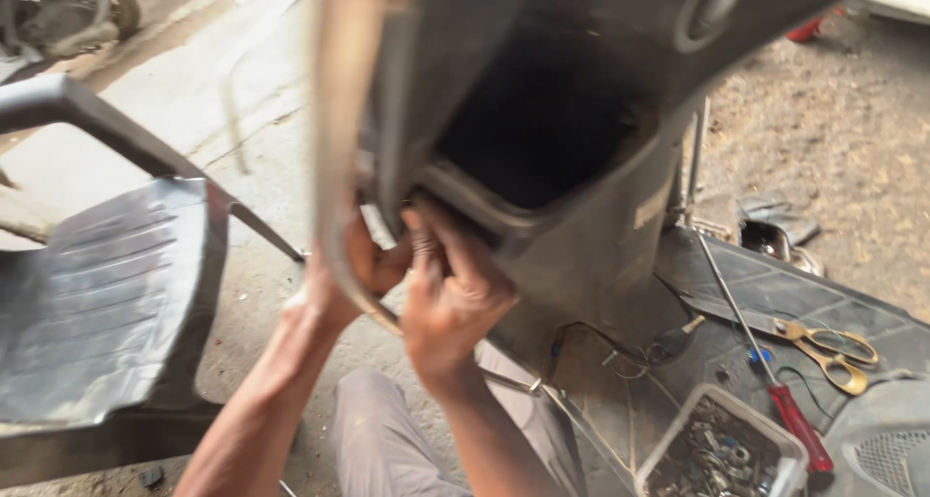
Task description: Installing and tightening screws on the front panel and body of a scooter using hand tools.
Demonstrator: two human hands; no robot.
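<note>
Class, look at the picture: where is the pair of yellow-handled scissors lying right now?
In the head view, the yellow-handled scissors lie at the right on the dark floorboard panel, just right of the red-handled screwdriver and above the clear tub of hardware.

The left hand [363, 264] and right hand [450, 298] are bare, the arms have no sleeves, and the trousers [383, 444] are grey.

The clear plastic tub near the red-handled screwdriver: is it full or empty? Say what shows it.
Nearly full. The clear plastic tub has no lid, and small grey metal parts are heaped almost to its rim.
</note>
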